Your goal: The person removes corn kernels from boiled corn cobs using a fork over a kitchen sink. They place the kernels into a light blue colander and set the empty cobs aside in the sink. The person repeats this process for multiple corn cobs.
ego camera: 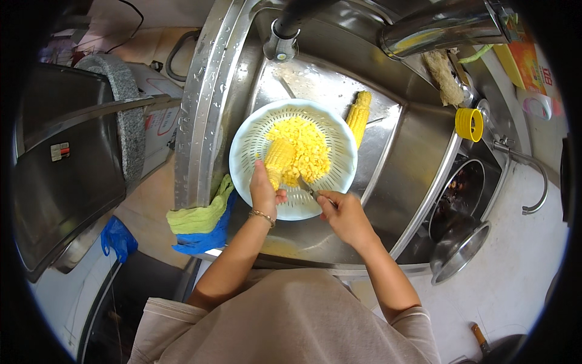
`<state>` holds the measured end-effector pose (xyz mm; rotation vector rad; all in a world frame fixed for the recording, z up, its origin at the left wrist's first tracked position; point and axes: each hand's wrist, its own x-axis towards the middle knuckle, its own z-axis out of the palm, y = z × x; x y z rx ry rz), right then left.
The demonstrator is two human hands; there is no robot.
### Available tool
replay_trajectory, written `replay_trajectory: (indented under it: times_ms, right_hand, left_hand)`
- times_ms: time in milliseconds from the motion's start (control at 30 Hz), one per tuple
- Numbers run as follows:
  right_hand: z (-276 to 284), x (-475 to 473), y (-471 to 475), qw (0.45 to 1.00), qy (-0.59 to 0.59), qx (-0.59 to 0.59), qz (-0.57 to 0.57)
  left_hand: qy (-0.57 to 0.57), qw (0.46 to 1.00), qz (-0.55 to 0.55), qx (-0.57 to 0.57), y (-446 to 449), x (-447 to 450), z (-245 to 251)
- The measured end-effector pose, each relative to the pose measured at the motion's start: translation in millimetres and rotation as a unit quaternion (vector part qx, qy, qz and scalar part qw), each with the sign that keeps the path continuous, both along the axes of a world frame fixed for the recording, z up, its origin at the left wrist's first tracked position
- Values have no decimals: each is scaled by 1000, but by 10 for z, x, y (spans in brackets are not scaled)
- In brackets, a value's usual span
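My left hand (264,189) grips a partly stripped corn cob (278,157) by its lower end, tilted over a pale blue plastic colander (243,150). Loose corn kernels (311,148) are heaped in the colander, mostly behind and to the right of the cob. In my right hand (343,214) is a small metal tool (307,185), perhaps a knife; its tip is down by the kernels and my fingers hide its handle. Another corn cob (359,116) lies in the stainless steel sink (282,241), against the colander's right side.
A faucet head (282,45) hangs over the sink's far end. Green and blue cloths (200,227) drape over the left rim. To the right are a yellow plastic ring (469,124), a bent metal spout (541,182) and a tilted metal bowl (461,255) beside a second basin.
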<state>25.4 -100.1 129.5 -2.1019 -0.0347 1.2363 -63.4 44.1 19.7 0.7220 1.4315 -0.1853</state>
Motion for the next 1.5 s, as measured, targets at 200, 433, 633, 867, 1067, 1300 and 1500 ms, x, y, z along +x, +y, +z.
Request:
replay_trajectory:
  times_ms: [200, 433, 633, 867, 1067, 1300, 1500]
  right_hand:
    - [344, -8, 185, 960, -178, -8, 216]
    - [191, -33, 365, 930, -184, -30, 316]
    - [104, -42, 502, 923, -163, -29, 347]
    - [212, -64, 729, 916, -135, -62, 371]
    - [188, -67, 828, 918, -162, -59, 356]
    - [208, -95, 812, 918, -165, -85, 350]
    - [138, -348, 681, 905, -209, -77, 363]
  left_hand:
    - [27, 998, 18, -49, 28, 158, 376]
    - [32, 987, -111, 108, -34, 95, 183]
    - [3, 966, -176, 190, -107, 35, 30]
    - [-30, 956, -182, 228, -102, 42, 24]
    - [-67, 968, -131, 202, -121, -35, -107]
    - [-90, 978, -101, 156, -128, -117, -365]
    - [-87, 961, -152, 214, -184, -284, -503]
